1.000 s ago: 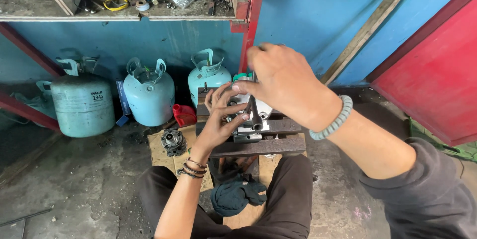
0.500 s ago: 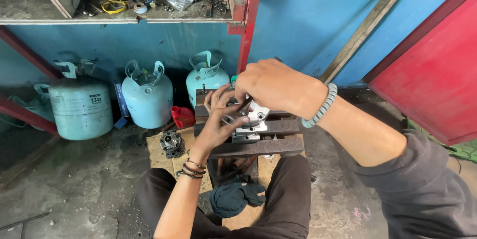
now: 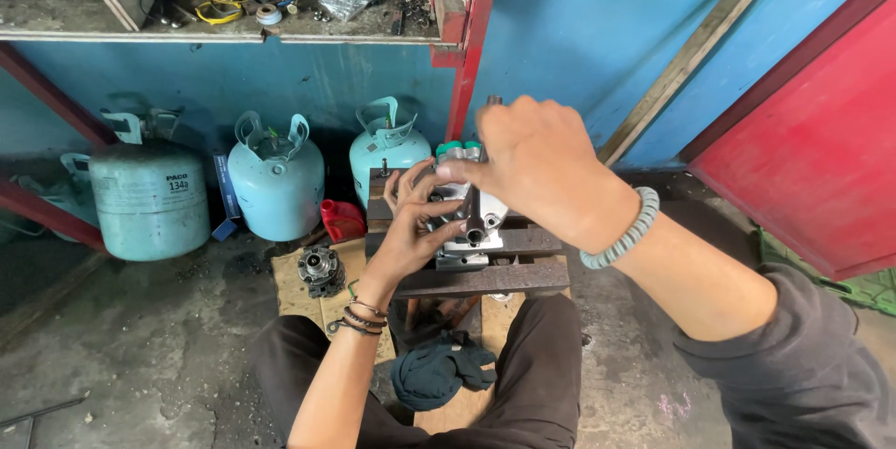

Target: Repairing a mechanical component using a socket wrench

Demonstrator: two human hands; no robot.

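Centrally, the left hand (image 3: 415, 230) spreads open against a silver compressor body (image 3: 464, 217) on a small wooden bench (image 3: 504, 276), steadying it, while the right hand (image 3: 537, 164) is closed around a dark tool handle (image 3: 473, 211) standing in it. Teal gas cylinders (image 3: 275, 178) line the blue wall (image 3: 579, 20); the concrete floor (image 3: 140, 346) is grimy.

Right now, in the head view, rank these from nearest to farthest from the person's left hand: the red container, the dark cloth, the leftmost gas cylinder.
1. Red container, just left of the left hand.
2. Dark cloth, below it.
3. Leftmost gas cylinder, far left.
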